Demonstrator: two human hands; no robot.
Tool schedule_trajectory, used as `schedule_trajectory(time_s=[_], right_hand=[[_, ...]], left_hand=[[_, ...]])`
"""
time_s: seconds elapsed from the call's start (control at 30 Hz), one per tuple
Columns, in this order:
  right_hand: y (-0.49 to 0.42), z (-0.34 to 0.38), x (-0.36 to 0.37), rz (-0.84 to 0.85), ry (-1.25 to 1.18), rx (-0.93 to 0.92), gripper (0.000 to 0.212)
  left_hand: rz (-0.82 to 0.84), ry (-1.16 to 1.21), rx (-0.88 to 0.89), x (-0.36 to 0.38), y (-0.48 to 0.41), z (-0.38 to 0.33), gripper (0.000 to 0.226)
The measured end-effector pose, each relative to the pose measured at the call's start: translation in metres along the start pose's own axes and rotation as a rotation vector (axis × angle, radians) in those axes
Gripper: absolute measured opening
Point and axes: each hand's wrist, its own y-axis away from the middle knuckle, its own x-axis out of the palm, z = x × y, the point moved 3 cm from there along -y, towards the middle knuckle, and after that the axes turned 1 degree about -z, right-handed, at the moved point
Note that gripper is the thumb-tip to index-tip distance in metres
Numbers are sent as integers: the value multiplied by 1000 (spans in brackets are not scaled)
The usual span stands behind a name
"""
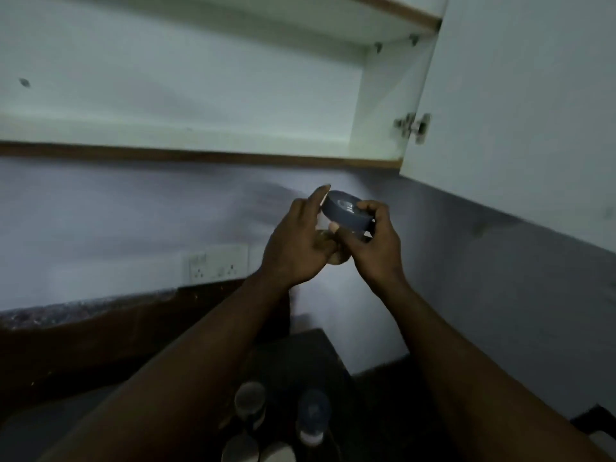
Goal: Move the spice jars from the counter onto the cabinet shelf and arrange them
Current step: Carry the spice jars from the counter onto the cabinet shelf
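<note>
Both of my hands hold one spice jar (345,213) with a dark blue lid in mid-air, below the front edge of the cabinet shelf (200,135). My left hand (296,245) wraps the clear body of the jar from the left. My right hand (373,241) grips the lid and the right side. The jar is tilted, its lid facing me. The white shelf above holds nothing that I can see. Several more jars (250,403) stand on the dark counter (83,345) at the bottom, one with a blue lid (313,410).
The open cabinet door (520,105) hangs at the right, with its hinge (411,126) at the cabinet side. A white wall socket (215,266) sits on the wall above the counter. A second shelf (383,11) is higher up.
</note>
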Motion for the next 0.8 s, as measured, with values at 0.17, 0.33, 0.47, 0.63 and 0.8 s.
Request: schedule_trajectory(time_s=[0.17,0.33,0.47,0.63,0.8], right_hand=[[-104,63,-6,-94,-43,-216,49],[-198,62,-10,-49,-41,-206,45],[-252,28,-8,-7,21,-186,50],[-304,-28,-1,53,141,-166,48],[-339,-64,4,24,127,-144,63]], left_hand=[[-213,-69,84,-42,-98,-34,86],[-251,-179,30,-33,-180,-39,82],[-242,-239,-48,1,-228,-19,86],[-168,-162,-243,48,-270,17,95],[-87,-144,-443,85,-316,38,76]])
